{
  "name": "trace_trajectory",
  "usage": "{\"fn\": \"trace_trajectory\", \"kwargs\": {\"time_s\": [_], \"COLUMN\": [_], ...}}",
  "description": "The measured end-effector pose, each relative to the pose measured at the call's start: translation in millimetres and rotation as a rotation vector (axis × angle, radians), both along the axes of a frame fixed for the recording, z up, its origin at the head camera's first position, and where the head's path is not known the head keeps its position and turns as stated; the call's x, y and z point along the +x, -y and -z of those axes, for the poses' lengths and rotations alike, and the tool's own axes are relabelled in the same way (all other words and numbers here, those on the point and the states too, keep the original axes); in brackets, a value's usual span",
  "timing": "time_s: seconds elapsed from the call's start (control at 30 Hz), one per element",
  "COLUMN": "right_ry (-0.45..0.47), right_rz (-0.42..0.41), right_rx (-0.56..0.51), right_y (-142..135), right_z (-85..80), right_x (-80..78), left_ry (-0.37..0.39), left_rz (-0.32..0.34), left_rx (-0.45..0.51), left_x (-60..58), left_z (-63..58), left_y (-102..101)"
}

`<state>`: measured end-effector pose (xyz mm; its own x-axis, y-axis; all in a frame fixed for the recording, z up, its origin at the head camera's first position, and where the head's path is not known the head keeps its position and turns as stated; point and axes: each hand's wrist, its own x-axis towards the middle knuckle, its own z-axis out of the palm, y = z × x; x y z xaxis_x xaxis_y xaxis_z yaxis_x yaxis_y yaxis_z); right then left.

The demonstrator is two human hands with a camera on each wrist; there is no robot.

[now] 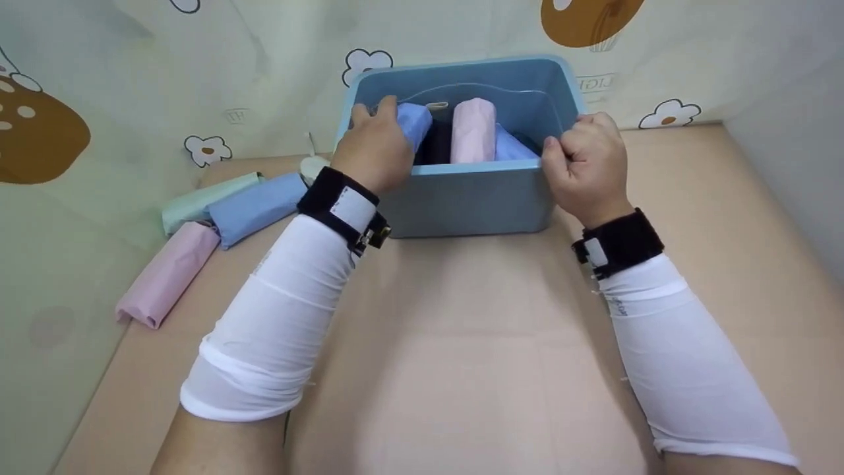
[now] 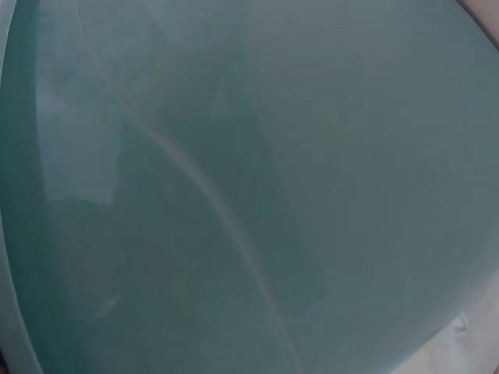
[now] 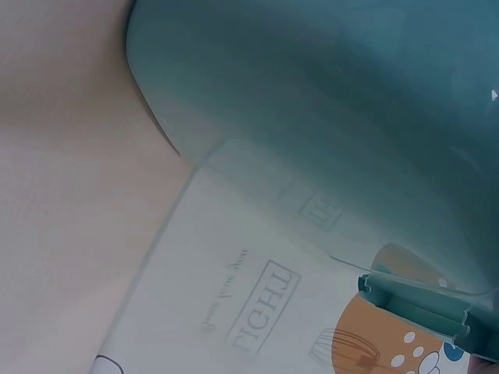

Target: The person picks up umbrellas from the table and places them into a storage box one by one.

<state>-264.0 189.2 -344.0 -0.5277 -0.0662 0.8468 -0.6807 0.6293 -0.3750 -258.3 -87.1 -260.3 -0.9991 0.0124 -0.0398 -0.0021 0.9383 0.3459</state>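
A blue plastic bin [image 1: 468,201] stands toward the back, and its wall [image 2: 374,195] fills most of the left wrist view. My right hand [image 1: 590,165] grips its right rim near the front corner with curled fingers. My left hand [image 1: 376,148] reaches over the left front corner. Its bent fingers lie right beside a blue bundle [image 1: 415,124] inside, and I cannot tell whether they hold that bundle or the bin. A pale pink rolled bundle [image 1: 473,128] stands in the bin between a dark item [image 1: 436,142] and another blue piece [image 1: 511,145].
On the beige tabletop [image 1: 455,369] to the left lie a pink bundle [image 1: 173,272], a blue bundle [image 1: 258,206] and a mint green one [image 1: 210,201]. A small pale round item [image 1: 312,165] sits behind my left wrist. A patterned curtain [image 1: 283,72] hangs behind the bin.
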Motion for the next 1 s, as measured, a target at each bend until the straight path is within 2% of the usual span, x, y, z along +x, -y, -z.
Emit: {"fn": "trace_trajectory", "kwargs": {"time_s": [0.17, 0.3, 0.5, 0.67, 0.77, 1.0], "right_ry": [0.018, 0.021, -0.013, -0.008, -0.004, 0.015], "right_rz": [0.003, 0.008, 0.014, 0.022, 0.023, 0.029], "right_rx": [-0.001, -0.004, -0.001, 0.002, 0.002, 0.009], "right_y": [-1, -2, -7, -10, -11, -14], "right_z": [-0.9, -2.1, -3.4, -2.8, -1.9, -1.5], "right_x": [0.9, 1.6, 1.4, 2.0, 2.8, 3.6], "left_ry": [0.035, -0.010, -0.205, -0.419, -0.487, -0.394], "left_rz": [-0.013, -0.004, 0.047, 0.160, 0.210, 0.199], "left_rx": [0.009, 0.024, 0.072, 0.038, 0.026, 0.158], "left_x": [2.1, 4.5, 10.6, 14.8, 16.6, 16.3], "left_z": [-1.6, 0.0, 14.5, 35.7, 46.2, 56.4], "left_y": [-1, -2, 0, 12, 24, 47]}}
